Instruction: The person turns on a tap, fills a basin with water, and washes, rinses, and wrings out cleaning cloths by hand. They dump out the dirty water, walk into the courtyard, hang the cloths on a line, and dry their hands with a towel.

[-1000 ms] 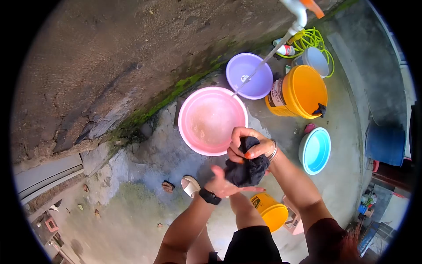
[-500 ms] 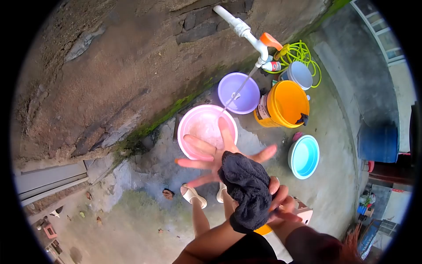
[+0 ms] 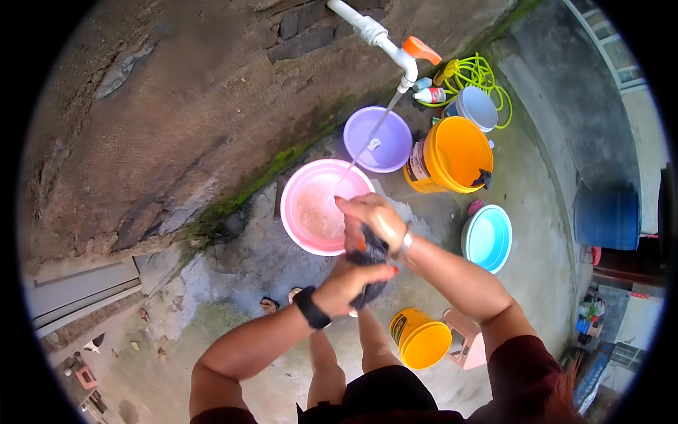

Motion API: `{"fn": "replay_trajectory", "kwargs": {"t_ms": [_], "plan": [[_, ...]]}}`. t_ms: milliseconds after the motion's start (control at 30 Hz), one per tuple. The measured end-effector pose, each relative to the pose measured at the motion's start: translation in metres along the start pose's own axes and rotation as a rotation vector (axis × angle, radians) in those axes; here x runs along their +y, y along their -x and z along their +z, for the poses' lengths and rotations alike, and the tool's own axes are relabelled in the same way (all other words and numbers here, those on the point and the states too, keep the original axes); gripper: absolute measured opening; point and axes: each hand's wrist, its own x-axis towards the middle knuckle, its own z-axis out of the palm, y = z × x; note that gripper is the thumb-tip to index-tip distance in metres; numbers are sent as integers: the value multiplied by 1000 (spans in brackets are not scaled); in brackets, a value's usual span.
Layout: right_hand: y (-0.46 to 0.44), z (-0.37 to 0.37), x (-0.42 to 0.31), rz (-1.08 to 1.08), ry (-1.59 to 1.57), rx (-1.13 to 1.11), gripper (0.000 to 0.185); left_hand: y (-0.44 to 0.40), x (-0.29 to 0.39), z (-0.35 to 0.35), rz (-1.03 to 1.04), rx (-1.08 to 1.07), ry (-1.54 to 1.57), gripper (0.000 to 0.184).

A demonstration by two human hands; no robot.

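Observation:
A wet-looking black cloth (image 3: 369, 256) is bunched between my two hands, just over the near rim of the pink basin (image 3: 291, 230). My left hand (image 3: 346, 284), with a dark band at its wrist, is closed around the lower end of the cloth. Farther forward, my right hand (image 3: 376, 218) grips the upper end, its fingers curled and slightly blurred. Water runs from the white tap (image 3: 404, 60), which has an orange handle, down into the pink basin, where some water lies.
Beyond the pink basin stand a purple basin (image 3: 357, 157) and a large yellow bucket (image 3: 424, 162). A grey bucket (image 3: 474, 109) and a green hose (image 3: 484, 71) are behind. To the right is a turquoise basin (image 3: 489, 240). A smaller yellow bucket (image 3: 425, 345) and pink stool (image 3: 472, 343) stand nearby.
My left hand, spread open before, has closed on the black cloth. Both hands have moved forward with it toward the pink basin, and the smaller yellow bucket has come into fuller view.

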Motion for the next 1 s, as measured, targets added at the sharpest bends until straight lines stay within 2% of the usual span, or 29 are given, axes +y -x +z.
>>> {"fn": "replay_trajectory", "kwargs": {"t_ms": [100, 133, 200, 233, 333, 367, 467, 500, 533, 567, 600, 633, 667, 700, 733, 767, 800, 900, 933, 967, 1000], "plan": [[-35, -17, 16, -4, 206, 92, 34, -44, -16, -16, 91, 222, -72, 15], [-39, -16, 18, -44, 379, 149, 33, -54, -19, -18, 101, 319, -135, 14], [-46, -13, 17, -128, 728, 272, 34, -83, -42, -44, 275, 332, -300, 13], [-53, -13, 17, -169, 922, 281, 33, -90, -41, -39, 414, 484, -357, 20], [-72, -21, 28, -204, 985, 429, 32, -114, -47, -39, 431, 797, -721, 24], [-63, -17, 18, -102, 1035, 403, 32, -132, -66, -55, 446, 850, -830, 28], [-23, 8, -29, -115, 1184, 297, 35, -99, -29, -5, 563, 957, -786, 32], [-15, 6, -47, -234, 1358, 187, 41, -86, -16, 7, 575, 972, -764, 34], [-6, 4, -68, -383, 1428, 268, 45, -76, -1, 15, 577, 943, -728, 36], [-5, -8, -91, -622, 1478, 432, 43, -75, 1, 6, 661, 699, -551, 42], [-4, -22, -123, -830, 1617, 595, 40, -52, 15, 22, 586, 553, -432, 28], [-7, -39, -157, -704, 1628, 728, 39, -36, 22, 30, 581, 519, -344, 27], [-23, -69, -165, -1076, 1667, 1006, 40, -20, 24, 35, 573, 484, -254, 26], [-40, -90, -168, -894, 1847, 1167, 44, -3, 26, 42, 553, 471, -171, 26], [-33, -89, -182, -511, 1901, 909, 44, 14, 29, 48, 543, 458, -89, 27], [-67, -121, -180, -334, 1941, 684, 38, 29, 27, 50, 530, 445, -7, 27], [-53, -109, -192, -354, 1749, 691, 44, 41, 22, 51, 562, 464, -12, 28], [-40, -82, -201, -311, 1794, 714, 51, 80, -3, 52, 642, 531, -24, 33], [-34, -72, -204, -277, 1751, 748, 51, 92, -13, 54, 660, 540, 15, 32], [-24, -57, -205, -207, 1679, 827, 38, 105, -22, 58, 675, 546, 55, 31], [-23, -58, -211, -81, 1554, 689, 49, 119, -29, 59, 697, 549, 90, 30]]}}
